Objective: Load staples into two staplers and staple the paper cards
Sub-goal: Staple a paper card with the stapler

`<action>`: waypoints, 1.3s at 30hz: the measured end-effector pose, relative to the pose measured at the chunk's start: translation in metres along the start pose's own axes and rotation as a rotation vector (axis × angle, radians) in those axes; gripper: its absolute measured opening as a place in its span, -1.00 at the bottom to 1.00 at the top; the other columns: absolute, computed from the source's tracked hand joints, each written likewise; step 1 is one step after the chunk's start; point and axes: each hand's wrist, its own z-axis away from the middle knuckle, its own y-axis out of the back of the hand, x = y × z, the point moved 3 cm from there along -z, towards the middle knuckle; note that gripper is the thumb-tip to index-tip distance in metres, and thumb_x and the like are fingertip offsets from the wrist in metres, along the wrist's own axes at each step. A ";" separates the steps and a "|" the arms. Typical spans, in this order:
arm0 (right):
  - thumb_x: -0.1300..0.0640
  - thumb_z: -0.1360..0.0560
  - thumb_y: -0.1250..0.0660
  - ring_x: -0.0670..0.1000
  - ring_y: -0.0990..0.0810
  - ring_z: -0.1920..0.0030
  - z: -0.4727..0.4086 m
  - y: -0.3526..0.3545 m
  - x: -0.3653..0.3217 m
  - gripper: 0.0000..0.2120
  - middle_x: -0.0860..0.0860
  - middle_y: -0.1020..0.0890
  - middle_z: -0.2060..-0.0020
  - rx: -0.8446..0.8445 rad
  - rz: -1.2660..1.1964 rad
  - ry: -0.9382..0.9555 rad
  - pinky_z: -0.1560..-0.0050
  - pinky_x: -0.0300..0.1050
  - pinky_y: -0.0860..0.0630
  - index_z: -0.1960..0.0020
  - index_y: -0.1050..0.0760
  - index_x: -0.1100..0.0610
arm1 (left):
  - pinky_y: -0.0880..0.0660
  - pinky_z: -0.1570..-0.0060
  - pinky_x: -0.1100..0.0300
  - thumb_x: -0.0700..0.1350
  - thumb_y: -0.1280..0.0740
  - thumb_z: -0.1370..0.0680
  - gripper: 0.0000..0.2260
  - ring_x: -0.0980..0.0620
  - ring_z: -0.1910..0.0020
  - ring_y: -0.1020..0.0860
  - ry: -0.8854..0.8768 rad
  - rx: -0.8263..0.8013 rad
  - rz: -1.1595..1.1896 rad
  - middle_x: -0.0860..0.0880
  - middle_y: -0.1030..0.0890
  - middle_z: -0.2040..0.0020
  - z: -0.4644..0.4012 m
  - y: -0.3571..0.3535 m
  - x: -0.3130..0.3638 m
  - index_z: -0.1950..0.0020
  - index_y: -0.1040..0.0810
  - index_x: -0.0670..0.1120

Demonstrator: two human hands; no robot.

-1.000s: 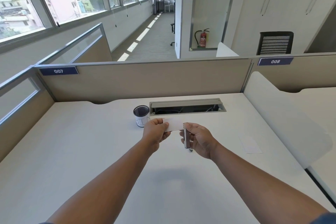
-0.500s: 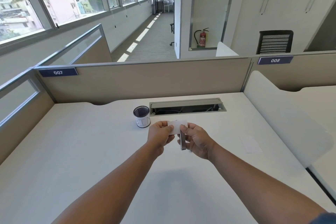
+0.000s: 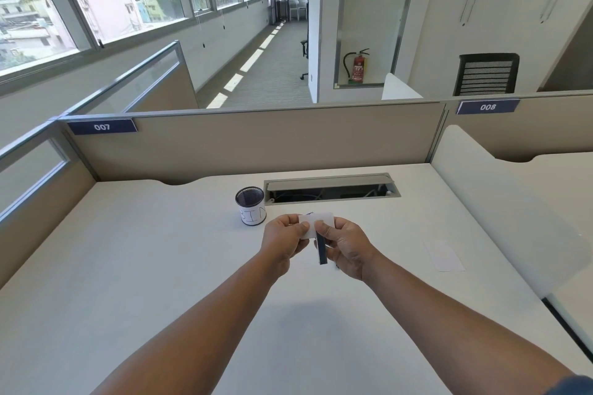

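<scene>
Above the middle of the white desk (image 3: 160, 266), my left hand (image 3: 284, 239) pinches the left edge of a small white paper card (image 3: 317, 223). My right hand (image 3: 348, 245) grips a slim dark blue stapler (image 3: 321, 250) held upright, its top end against the card. The stapler's jaws are hidden by the card and my fingers. A second white card (image 3: 444, 255) lies flat on the desk to the right. Only one stapler is in sight.
A black mesh cup labelled BIN (image 3: 251, 210) stands just behind my left hand. Behind it is an open cable tray slot (image 3: 332, 191). Beige partitions (image 3: 256, 141) close the back and left; a white divider (image 3: 500, 212) bounds the right side.
My hands have drawn together. The card has slid over the stapler's top end, and the stapler has turned more upright.
</scene>
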 end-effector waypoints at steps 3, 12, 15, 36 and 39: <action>0.18 -0.50 -0.46 0.11 -0.60 0.07 -0.002 0.000 0.001 -0.70 0.12 -0.73 0.09 0.022 -0.007 -0.001 -0.07 0.05 -0.59 -0.19 -0.60 0.27 | -0.64 0.16 0.17 -0.28 -0.39 -0.58 -0.90 -0.08 -0.02 -0.64 0.013 -0.006 0.012 -0.12 -0.67 -0.03 -0.001 -0.001 0.000 -0.05 -0.61 -0.12; 0.16 -0.48 -0.48 0.06 -0.71 0.09 -0.007 -0.003 -0.003 -0.74 0.12 -0.75 0.09 0.053 0.024 0.046 0.07 -0.06 -0.65 -0.13 -0.63 0.24 | -0.58 -0.14 -0.01 -0.03 -0.40 -0.60 -0.79 -0.10 -0.14 -0.64 0.030 -0.191 0.070 -0.14 -0.72 -0.09 -0.002 -0.006 -0.001 -0.15 -0.61 -0.12; 0.13 -0.49 -0.49 0.12 -0.70 0.04 -0.010 -0.007 -0.005 -0.68 0.21 -0.72 -0.01 0.058 0.036 0.068 0.08 -0.05 -0.65 -0.17 -0.62 0.28 | -0.54 -0.25 -0.10 0.01 -0.44 -0.56 -0.69 -0.14 -0.19 -0.63 0.036 -0.269 0.069 -0.13 -0.72 -0.10 -0.004 -0.011 -0.004 -0.22 -0.60 -0.13; 0.21 -0.50 -0.49 0.20 -0.72 0.00 -0.058 0.001 0.000 -0.84 0.20 -0.75 0.05 0.178 0.081 0.060 -0.11 0.07 -0.66 -0.06 -0.67 0.24 | -0.65 0.05 0.09 -0.12 -0.40 -0.60 -0.83 -0.15 -0.07 -0.67 0.054 -0.167 0.175 -0.17 -0.74 0.01 -0.054 -0.016 -0.011 -0.11 -0.64 -0.20; 0.21 -0.51 -0.47 0.18 -0.71 0.00 -0.065 0.003 0.005 -0.81 0.22 -0.74 0.01 0.168 0.053 0.021 -0.13 0.07 -0.65 -0.10 -0.67 0.26 | -0.66 0.00 0.06 -0.10 -0.43 -0.58 -0.83 -0.14 -0.07 -0.67 0.079 -0.172 0.164 -0.16 -0.74 0.02 -0.063 -0.015 -0.016 -0.09 -0.64 -0.18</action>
